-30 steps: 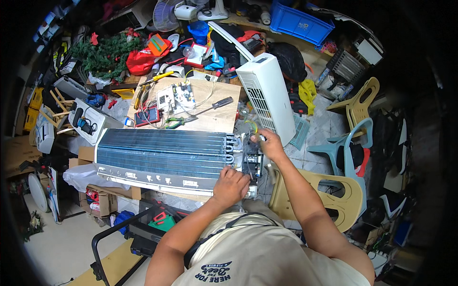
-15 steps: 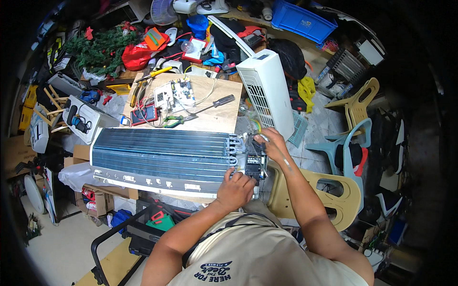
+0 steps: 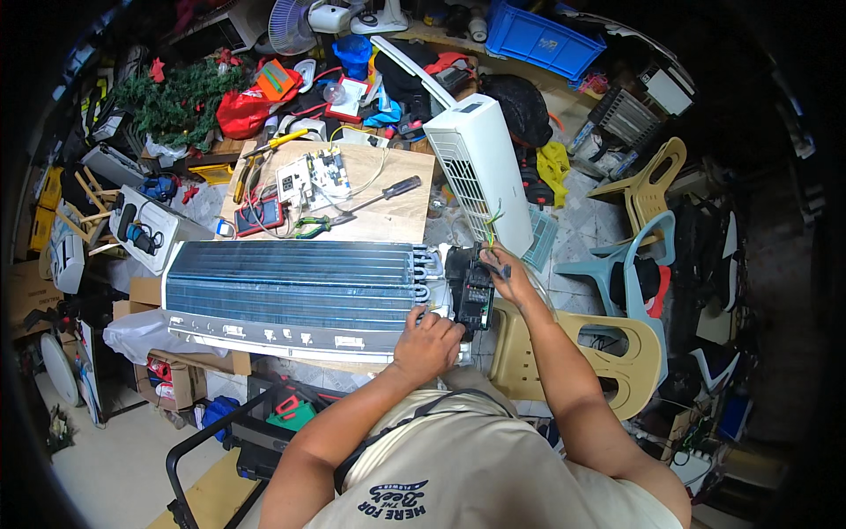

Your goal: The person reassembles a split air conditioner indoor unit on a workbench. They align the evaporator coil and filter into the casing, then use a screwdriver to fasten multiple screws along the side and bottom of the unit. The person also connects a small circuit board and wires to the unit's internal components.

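One head-worn fisheye camera is looking steeply down from above the person's chest, facing away from the body; the finned coil unit (image 3: 291, 295) is lying close below across the surface (image 3: 397, 212), and the cluttered floor is curving off far, left and right

Our left hand (image 3: 429, 339) is curled, knuckles up. Our right hand (image 3: 508, 275) reaches farther out, fingers bent, arm nearly straight.

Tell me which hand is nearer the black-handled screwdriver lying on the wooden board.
Right. The right hand is at the black electrical box, below-right of the black-handled screwdriver; the left hand sits lower, at the coil unit's near edge.
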Available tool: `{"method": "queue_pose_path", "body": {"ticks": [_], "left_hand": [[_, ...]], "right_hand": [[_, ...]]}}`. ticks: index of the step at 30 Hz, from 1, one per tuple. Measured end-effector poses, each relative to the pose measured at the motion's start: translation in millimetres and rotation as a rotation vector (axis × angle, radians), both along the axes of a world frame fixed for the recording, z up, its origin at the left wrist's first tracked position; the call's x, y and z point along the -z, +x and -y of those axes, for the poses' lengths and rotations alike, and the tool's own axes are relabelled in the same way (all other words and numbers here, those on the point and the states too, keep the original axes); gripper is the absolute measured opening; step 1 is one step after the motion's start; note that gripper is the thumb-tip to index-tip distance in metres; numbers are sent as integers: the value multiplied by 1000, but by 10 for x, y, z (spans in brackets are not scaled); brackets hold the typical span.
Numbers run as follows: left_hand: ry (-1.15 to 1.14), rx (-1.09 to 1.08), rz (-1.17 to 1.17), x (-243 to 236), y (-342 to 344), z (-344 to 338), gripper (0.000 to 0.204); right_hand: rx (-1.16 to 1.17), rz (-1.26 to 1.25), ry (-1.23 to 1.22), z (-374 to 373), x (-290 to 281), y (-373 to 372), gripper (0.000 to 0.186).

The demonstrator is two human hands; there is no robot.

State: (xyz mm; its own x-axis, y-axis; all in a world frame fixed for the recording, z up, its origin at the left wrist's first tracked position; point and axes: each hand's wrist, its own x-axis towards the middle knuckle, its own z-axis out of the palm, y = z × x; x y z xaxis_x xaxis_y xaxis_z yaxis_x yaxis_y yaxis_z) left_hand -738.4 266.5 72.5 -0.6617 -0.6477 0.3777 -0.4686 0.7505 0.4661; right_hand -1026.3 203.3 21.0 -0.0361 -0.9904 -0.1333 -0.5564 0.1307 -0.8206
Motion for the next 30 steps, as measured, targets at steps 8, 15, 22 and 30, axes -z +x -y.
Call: {"method": "queue_pose_path", "body": {"ticks": [8, 15, 22, 30], "left_hand": [[0, -8, 24, 24, 4, 1, 29], [2, -9, 15, 15, -13, 5, 28], [16, -6, 15, -6, -3, 12, 27], [38, 76, -115, -69, 40, 42, 29]], "right_hand": [[-98, -87, -239, -78, 66, 45, 40], [-152, -179, -190, 236, -291, 233, 33], [-98, -314, -150, 484, -211, 493, 38], [10, -76, -74, 601, -191, 147, 40]]}}
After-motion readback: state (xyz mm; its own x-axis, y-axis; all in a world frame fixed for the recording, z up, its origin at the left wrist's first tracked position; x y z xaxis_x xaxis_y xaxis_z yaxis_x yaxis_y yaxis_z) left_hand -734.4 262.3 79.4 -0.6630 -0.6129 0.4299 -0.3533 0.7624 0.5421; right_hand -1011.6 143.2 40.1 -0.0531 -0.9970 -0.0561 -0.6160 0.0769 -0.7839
